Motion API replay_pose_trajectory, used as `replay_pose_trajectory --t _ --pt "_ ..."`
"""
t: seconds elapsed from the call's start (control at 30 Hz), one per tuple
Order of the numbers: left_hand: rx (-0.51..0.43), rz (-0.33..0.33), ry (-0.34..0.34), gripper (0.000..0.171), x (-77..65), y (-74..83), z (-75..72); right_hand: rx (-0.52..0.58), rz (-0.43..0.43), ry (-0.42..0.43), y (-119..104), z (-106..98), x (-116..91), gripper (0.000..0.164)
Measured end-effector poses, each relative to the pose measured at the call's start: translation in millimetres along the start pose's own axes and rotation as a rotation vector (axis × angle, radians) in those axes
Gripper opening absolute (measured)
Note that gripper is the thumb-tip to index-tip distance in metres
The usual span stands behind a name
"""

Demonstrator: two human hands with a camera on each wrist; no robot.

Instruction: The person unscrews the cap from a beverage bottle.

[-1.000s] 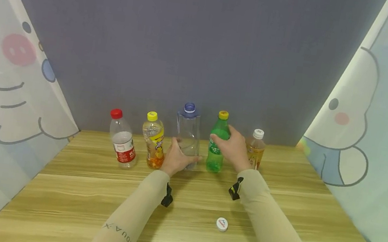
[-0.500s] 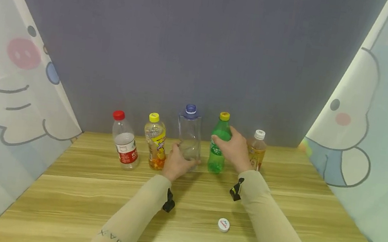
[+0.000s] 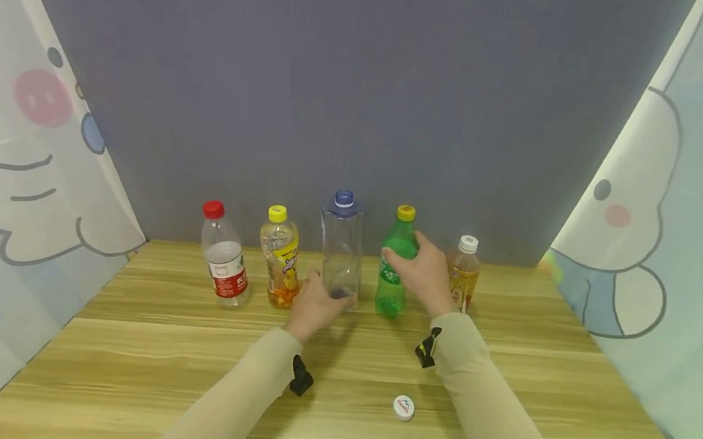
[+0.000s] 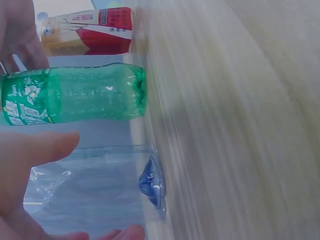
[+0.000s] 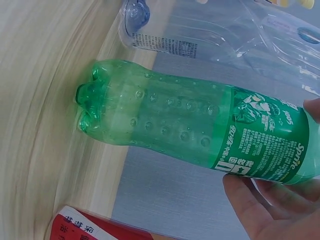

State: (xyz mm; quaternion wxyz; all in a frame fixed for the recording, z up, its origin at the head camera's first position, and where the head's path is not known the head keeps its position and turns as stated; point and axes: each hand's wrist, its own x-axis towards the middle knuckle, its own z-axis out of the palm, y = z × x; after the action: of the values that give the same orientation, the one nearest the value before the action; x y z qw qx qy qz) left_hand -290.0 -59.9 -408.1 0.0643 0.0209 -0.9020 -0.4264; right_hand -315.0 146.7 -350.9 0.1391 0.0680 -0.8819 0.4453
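Fingers of the left hand are spread wide, thumb on one side and tips on the other, and no firm hold shows; whether one brushes the clear bottle, I can't tell. Now along the worktop! Farthest left of the clear bottle stands a red-capped bottle, then nearer on that same side a yellow-labelled bottle. And here's the clear bottle itself, upright and uncapped, and there's the change: the left hand has slipped lower along it and back toward the person, baring the bluish base. I'd read that as a grip given up, the clear bottle standing by itself. Just to its right, apart from it, the green bottle stands upright on its base, and the right hand stays put there, fingers and thumb curved round it, holding on! Nearer the person than the clear bottle, and to its right, a loose white cap lies flat. Farthest right of the clear bottle, a white-capped bottle sits partly behind the right hand.
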Motion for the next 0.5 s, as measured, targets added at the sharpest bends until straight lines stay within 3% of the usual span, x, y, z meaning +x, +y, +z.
replay_pose_trajectory --t 0.5 --pt "0.035 0.037 -0.035 0.061 -14.6 -2.5 -9.6 -0.011 -0.026 0.016 -0.1 -0.6 -5.5 0.066"
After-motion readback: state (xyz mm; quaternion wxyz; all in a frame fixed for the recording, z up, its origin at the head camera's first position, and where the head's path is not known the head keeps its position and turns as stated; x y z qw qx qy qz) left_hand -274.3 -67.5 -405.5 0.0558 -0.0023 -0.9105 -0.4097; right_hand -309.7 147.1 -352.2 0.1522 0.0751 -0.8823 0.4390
